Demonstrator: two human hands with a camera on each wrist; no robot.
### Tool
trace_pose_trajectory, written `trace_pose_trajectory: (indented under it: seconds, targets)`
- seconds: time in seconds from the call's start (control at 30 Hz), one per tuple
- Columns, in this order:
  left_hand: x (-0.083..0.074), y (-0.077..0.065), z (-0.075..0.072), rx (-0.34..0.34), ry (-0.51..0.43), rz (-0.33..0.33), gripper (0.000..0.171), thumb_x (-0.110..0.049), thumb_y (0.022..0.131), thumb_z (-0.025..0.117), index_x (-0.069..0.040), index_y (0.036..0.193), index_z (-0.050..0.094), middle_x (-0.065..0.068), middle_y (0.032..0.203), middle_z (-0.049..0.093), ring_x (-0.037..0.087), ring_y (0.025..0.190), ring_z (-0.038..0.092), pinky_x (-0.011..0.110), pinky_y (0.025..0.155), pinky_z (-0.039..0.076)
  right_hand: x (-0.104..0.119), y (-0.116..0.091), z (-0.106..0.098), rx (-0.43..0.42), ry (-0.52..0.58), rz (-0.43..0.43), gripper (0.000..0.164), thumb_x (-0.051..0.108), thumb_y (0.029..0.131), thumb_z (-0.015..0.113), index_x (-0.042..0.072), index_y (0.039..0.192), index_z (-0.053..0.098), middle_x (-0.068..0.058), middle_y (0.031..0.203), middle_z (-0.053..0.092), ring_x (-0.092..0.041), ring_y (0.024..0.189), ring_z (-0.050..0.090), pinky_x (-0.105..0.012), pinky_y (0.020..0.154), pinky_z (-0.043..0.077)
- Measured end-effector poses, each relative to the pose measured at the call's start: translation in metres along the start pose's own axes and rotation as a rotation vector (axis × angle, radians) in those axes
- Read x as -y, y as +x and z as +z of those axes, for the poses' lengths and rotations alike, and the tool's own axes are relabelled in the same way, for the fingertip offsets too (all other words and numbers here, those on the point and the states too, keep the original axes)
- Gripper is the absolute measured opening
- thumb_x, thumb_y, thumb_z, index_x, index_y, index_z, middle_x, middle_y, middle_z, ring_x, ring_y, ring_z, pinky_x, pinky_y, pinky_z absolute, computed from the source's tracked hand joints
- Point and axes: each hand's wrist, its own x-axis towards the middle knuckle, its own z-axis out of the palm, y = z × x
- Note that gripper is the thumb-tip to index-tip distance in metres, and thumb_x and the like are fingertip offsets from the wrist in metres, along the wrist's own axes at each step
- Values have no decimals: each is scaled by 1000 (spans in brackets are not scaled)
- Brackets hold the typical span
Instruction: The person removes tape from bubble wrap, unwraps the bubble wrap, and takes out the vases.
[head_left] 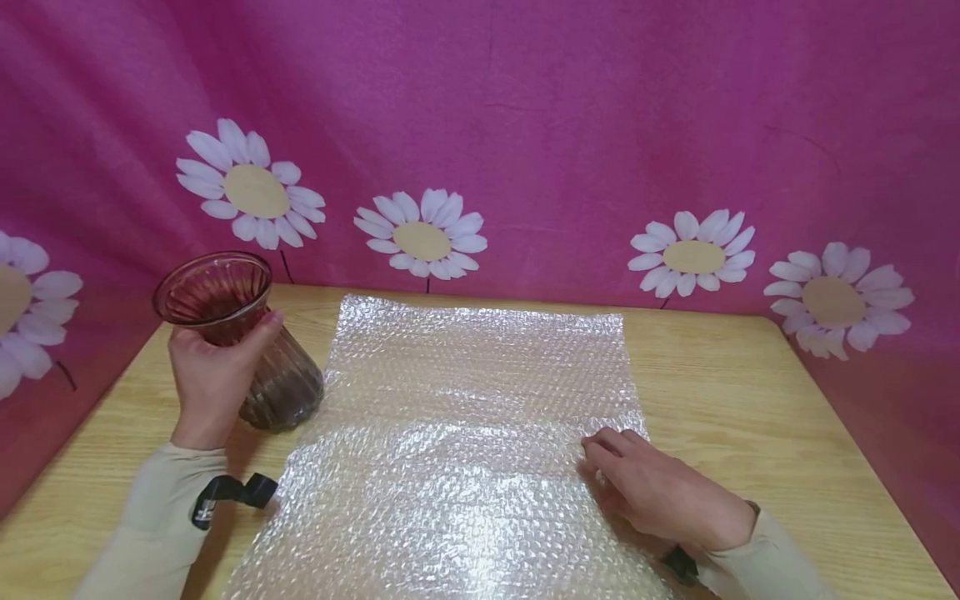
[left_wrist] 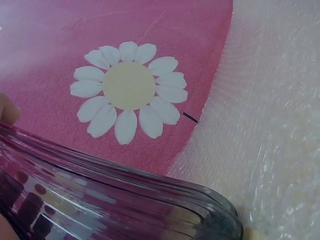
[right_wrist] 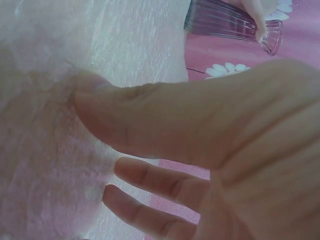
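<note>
A purple-brown ribbed glass vase [head_left: 281, 379] with a flared rim leans at the left of the table. My left hand [head_left: 213, 379] grips it round the neck, thumb on the near right side. In the left wrist view the vase's ribbed body [left_wrist: 125, 200] crosses the lower part, its base beside the wrap. A wide sheet of clear bubble wrap [head_left: 465, 400] covers the middle of the table. At its right edge my right hand [head_left: 660, 487] pinches the wrap, which puckers at the thumb [right_wrist: 145, 117] in the right wrist view. The index fingertip is hidden there.
The wood-grain table [head_left: 750, 392] shows on both sides of the wrap. A pink cloth [head_left: 555, 150] printed with white daisies hangs round the back and sides. A black strap [head_left: 232, 492] circles the left wrist.
</note>
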Motion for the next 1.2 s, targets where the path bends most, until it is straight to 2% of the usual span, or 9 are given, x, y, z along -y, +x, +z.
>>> trace_pose_trajectory:
  seconds: [0.17,0.37,0.63,0.87,1.2]
  targets:
    - [1,1,0,4,-17,-2,48,-4,81,85,-18,124,66,-23,96,70,-3,84,64,11,76,51,-1,0,1,-14,-14,-15,45,12,90,77,11,132,62,-2,128,62,-17,108,58,-39,93,61]
    - [1,1,0,7,-65,-31,46,-2,80,85,-20,118,67,-19,93,72,-2,81,64,12,75,52,0,-1,0,4,25,3,44,11,91,76,13,132,62,0,128,61,-16,109,56,-38,94,61]
    - [0,1,-1,18,-14,-14,43,-4,81,85,-22,117,67,-23,91,70,-4,80,64,11,75,51,0,-1,1,-23,-19,-16,43,10,90,77,11,130,63,-2,127,62,-17,108,57,-38,92,61]
    - [0,1,-1,21,-25,-9,42,-3,81,84,-21,115,67,-21,90,69,-3,79,63,12,73,51,2,-1,0,1,19,11,42,10,92,74,12,133,62,-1,129,60,-17,111,56,-39,95,61]
    - [2,3,-2,36,-39,-6,43,-2,81,83,-20,117,67,-20,93,70,-2,80,64,12,73,52,0,1,1,-22,-28,-19,40,10,89,77,11,127,64,-5,128,63,-19,108,59,-41,93,61]
